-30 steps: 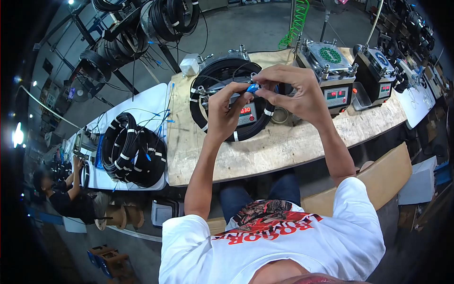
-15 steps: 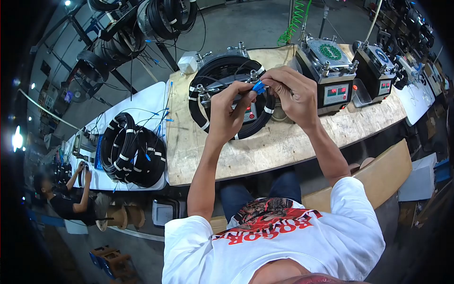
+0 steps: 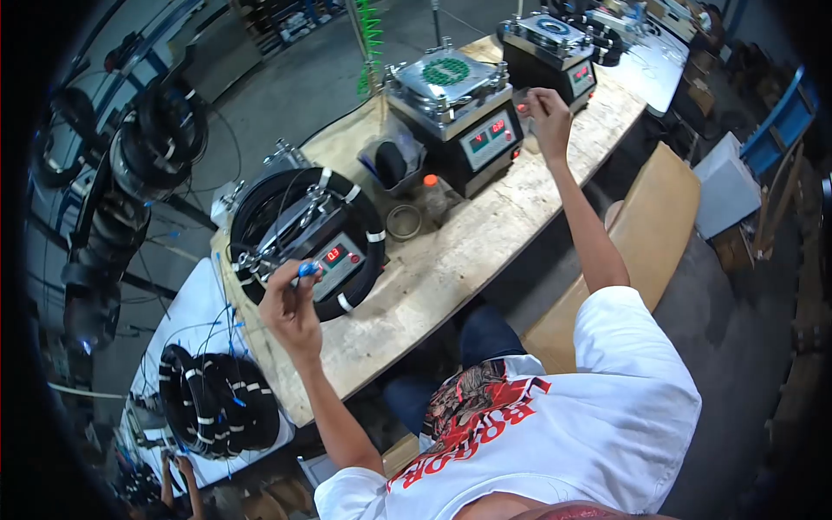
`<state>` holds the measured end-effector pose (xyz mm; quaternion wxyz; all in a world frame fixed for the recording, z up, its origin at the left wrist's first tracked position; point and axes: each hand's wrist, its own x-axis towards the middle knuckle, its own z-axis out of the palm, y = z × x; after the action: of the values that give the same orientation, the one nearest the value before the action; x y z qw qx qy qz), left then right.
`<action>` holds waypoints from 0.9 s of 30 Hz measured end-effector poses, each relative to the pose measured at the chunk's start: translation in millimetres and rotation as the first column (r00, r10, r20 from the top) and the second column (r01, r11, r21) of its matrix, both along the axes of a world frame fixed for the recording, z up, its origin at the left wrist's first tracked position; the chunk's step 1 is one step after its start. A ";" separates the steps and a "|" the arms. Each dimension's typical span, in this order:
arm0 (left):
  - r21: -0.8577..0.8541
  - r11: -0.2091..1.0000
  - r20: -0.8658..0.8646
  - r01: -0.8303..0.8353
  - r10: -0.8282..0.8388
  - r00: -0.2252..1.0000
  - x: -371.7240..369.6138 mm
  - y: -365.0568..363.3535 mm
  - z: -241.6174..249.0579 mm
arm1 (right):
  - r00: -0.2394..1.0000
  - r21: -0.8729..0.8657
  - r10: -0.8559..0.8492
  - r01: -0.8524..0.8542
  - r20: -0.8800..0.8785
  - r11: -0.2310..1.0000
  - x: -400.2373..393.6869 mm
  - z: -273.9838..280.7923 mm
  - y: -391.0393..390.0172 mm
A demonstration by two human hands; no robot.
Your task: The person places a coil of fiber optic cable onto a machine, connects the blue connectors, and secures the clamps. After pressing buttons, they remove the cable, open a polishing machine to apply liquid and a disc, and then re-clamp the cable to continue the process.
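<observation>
My left hand (image 3: 293, 316) pinches a blue cable connector (image 3: 308, 269) between thumb and fingertips, in front of the nearest machine's red-lit panel (image 3: 338, 260). A large coil of black cable (image 3: 376, 212), bound with white ties, lies around that machine. Off to the right, my right hand (image 3: 551, 126) is raised beside the farther machine (image 3: 555, 56), its fingers drawn together. Whatever lies between those fingertips, if anything, is too small to tell. Between the two hands stands the middle machine (image 3: 472, 143), with a green ringed disc (image 3: 445, 72) on top.
A jar with an orange cap (image 3: 432, 192), a round glass dish (image 3: 404, 223) and a plastic-lined container (image 3: 392, 160) stand on the wooden bench (image 3: 425, 282). More black cable coils (image 3: 217, 403) lie on the white table at left. A co-worker's hands (image 3: 178, 472) show at lower left.
My hands were together at the blue connector and are now apart. The right hand has moved right, towards the farther machine; the left keeps the connector. My view has turned to the right.
</observation>
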<state>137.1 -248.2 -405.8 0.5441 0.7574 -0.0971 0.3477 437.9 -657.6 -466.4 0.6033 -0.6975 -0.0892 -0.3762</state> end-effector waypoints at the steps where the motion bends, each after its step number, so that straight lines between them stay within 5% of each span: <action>1: -0.009 1.000 -0.002 0.014 -0.014 1.000 -1.7 -1.1 0.0 | 0.991 -0.055 -0.088 0.082 -0.103 0.995 32.3 -23.9 -37.1; 3: -0.009 1.000 -0.014 0.004 -0.004 1.000 -4.6 -0.7 -0.5 | 0.961 -0.017 -0.167 0.167 -0.222 0.986 82.8 -64.1 -91.0; 8: -0.048 0.999 -0.047 -0.003 0.001 0.999 -7.2 4.1 -7.6 | 0.854 -0.320 -0.284 0.148 -0.435 0.936 155.2 -117.1 -143.1; 19: -0.058 0.998 0.016 0.024 -0.023 1.000 7.0 -1.6 -4.1 | 0.858 -0.595 -0.445 0.222 -0.257 0.772 189.2 -144.9 -173.1; 23: -0.028 0.998 0.034 0.051 -0.050 0.998 7.0 1.2 -4.2 | 0.947 -0.621 -0.307 0.186 -0.092 0.761 184.4 -133.4 -169.0; 24: -0.067 0.994 0.045 0.086 -0.083 0.996 7.9 1.0 -2.8 | 0.931 -0.566 -0.235 0.038 -0.280 0.824 170.1 -111.6 -152.1; 27: -0.191 0.962 0.149 0.194 -0.167 0.975 12.5 4.5 -3.2 | 0.925 -0.333 0.123 -0.250 -0.360 0.909 106.1 -31.8 -72.6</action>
<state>149.6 -243.8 -409.0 0.6409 0.6610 -0.1653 0.3536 544.0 -730.3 -498.2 0.4994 -0.8405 -0.1237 -0.1697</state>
